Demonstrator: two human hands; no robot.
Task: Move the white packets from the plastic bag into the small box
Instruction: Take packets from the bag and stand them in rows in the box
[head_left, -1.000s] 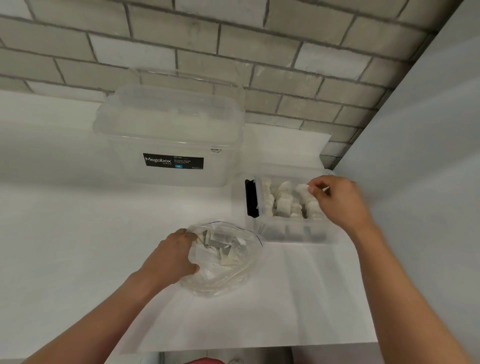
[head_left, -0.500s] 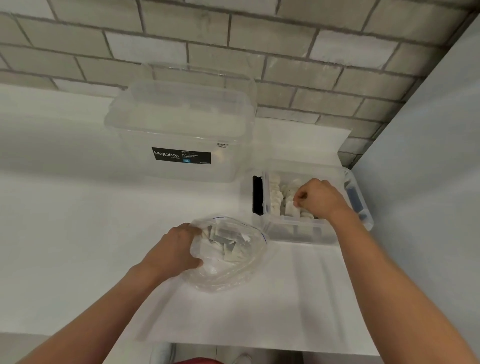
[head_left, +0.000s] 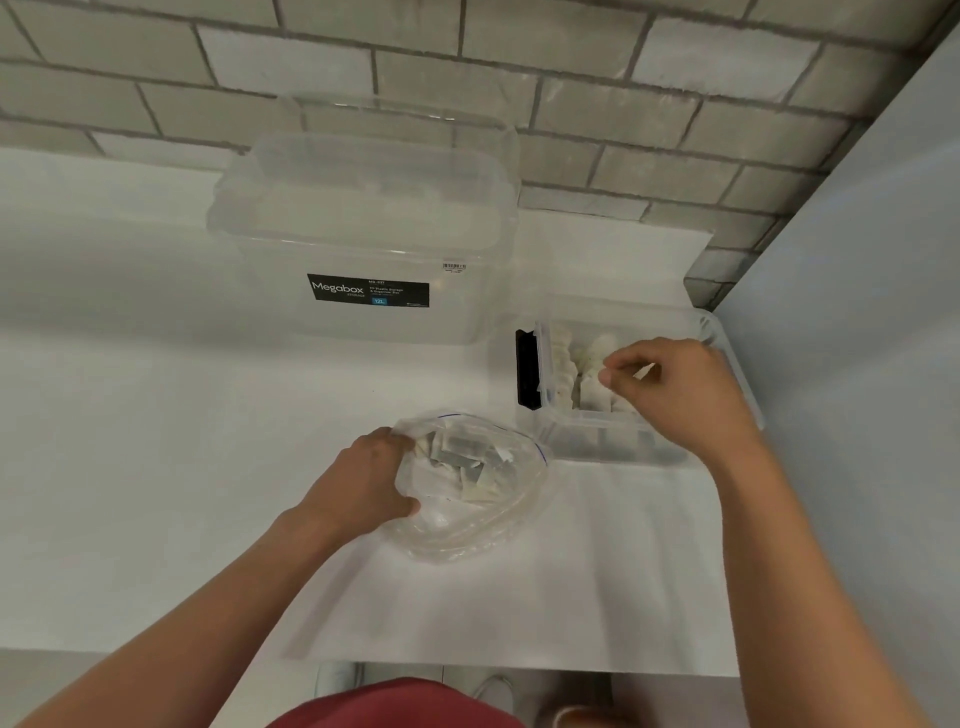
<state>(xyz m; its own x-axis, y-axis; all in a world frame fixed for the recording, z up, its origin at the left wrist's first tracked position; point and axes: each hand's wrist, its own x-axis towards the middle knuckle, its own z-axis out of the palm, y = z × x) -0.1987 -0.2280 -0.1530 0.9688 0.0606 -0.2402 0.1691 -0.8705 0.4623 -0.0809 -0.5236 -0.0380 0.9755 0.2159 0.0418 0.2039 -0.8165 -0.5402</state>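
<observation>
Head view: the left hand (head_left: 363, 480) grips the rim of the plastic bag (head_left: 467, 488) on the white table (head_left: 156, 441), holding its mouth open; white packets (head_left: 470, 460) lie inside. The right hand (head_left: 675, 389) hovers over the small box (head_left: 613, 447), fingertips pinched; whether it holds a packet I cannot tell. More packets stand inside the box. Judged step: placing. Next: reach back to the bag.

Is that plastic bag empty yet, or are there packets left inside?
Not empty. Several white packets show through the clear plastic bag, whose mouth the left hand holds open on the table.
</observation>
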